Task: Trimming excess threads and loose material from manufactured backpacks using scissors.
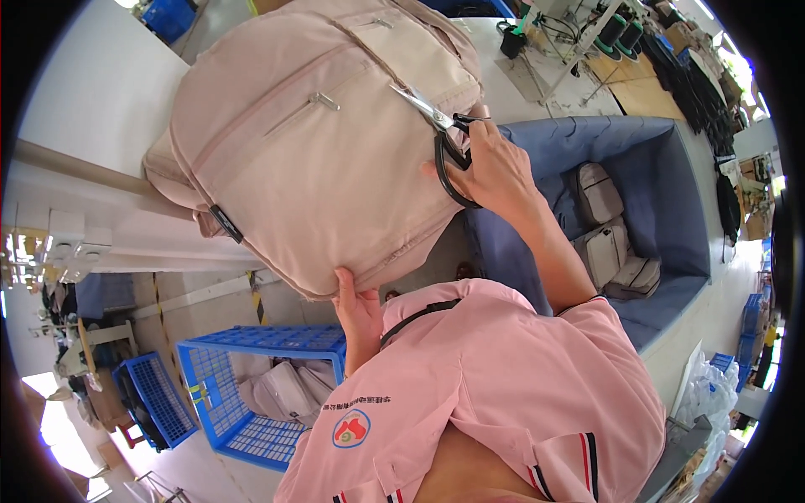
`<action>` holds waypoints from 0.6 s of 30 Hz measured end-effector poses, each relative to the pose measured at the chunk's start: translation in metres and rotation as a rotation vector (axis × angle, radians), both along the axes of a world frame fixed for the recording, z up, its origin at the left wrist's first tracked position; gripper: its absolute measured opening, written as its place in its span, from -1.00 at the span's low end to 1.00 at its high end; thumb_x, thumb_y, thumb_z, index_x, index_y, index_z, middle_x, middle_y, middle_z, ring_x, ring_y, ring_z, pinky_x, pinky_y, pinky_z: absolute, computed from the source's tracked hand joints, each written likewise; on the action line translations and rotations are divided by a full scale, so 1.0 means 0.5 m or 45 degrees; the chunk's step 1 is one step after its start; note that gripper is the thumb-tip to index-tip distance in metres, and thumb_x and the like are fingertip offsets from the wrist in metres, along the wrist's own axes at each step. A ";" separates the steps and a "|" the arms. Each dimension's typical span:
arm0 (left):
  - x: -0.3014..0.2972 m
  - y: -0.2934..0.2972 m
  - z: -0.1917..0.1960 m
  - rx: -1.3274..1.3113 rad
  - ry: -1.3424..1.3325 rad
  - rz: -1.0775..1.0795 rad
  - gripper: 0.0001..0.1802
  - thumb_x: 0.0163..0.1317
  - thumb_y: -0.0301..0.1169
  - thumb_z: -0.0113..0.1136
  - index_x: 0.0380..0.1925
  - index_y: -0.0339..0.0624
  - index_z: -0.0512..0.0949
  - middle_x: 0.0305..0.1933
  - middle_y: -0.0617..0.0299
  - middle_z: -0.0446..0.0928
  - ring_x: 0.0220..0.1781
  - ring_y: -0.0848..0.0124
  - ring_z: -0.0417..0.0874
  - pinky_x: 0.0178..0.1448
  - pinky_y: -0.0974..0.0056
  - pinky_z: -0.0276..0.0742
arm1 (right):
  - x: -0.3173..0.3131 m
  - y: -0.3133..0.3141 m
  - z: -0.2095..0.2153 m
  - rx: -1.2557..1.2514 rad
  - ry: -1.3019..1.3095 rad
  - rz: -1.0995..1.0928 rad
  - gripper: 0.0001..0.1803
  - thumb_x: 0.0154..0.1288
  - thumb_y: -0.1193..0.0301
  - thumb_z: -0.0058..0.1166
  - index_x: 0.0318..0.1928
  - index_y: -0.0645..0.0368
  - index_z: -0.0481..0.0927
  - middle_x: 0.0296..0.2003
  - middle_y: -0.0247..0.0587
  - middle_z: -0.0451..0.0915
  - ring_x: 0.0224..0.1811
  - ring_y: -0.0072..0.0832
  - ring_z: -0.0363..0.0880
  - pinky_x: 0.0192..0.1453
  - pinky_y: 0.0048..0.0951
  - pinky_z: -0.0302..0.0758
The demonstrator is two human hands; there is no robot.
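A large pale pink backpack (pixel 335 159) with zippers lies across a white table in front of me. At its near edge my left hand (pixel 359 312) is closed, the thumb on top of the fabric and the other fingers mostly hidden. My right hand (pixel 499 172) grips a pair of scissors (pixel 438 120) with black handles at the bag's right side. Their silver blades point up and left over the fabric, near the front pocket's zipper seam. Whether the blades touch the cloth I cannot tell. A metal zipper pull (pixel 324 101) rests on the bag left of the blades.
On the right stands a blue-grey fabric-lined bin (pixel 675 180) with several small bags (pixel 599 193) inside. A blue plastic crate (pixel 214 402) holding pale bags (pixel 285 390) is at lower left. Thread spools (pixel 616 33) and a black cup (pixel 511 40) stand at the far right.
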State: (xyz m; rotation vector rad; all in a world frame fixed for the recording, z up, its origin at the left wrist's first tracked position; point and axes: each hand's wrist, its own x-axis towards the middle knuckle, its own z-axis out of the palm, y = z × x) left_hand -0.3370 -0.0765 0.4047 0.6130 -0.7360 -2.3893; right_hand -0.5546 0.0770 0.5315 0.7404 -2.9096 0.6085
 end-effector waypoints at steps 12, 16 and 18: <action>0.003 -0.005 -0.004 -0.017 0.016 -0.061 -0.45 0.46 -0.23 0.08 0.39 0.00 0.22 0.36 0.26 0.38 0.34 0.35 0.43 0.29 0.08 0.48 | 0.008 -0.012 -0.009 -0.110 -0.024 -0.037 -0.37 0.18 -0.10 0.27 -0.36 0.28 0.40 -0.44 0.04 0.61 -0.34 0.02 0.64 -0.27 -0.13 0.51; 0.006 -0.006 -0.008 -0.009 0.017 -0.064 -0.46 0.46 -0.23 0.09 0.38 0.01 0.23 0.36 0.25 0.38 0.33 0.33 0.45 0.28 0.06 0.50 | 0.004 -0.011 -0.004 -0.096 -0.073 -0.023 -0.36 0.19 -0.11 0.26 -0.37 0.30 0.41 -0.49 0.04 0.58 -0.37 0.03 0.63 -0.30 -0.12 0.50; 0.007 -0.005 -0.008 0.010 0.015 -0.064 -0.46 0.46 -0.23 0.09 0.38 0.01 0.24 0.36 0.24 0.38 0.32 0.32 0.45 0.28 0.06 0.50 | -0.003 -0.006 -0.013 -0.104 0.023 0.039 -0.27 0.22 -0.20 0.15 -0.46 0.36 0.44 -0.59 0.09 0.57 -0.50 0.03 0.63 -0.40 -0.14 0.54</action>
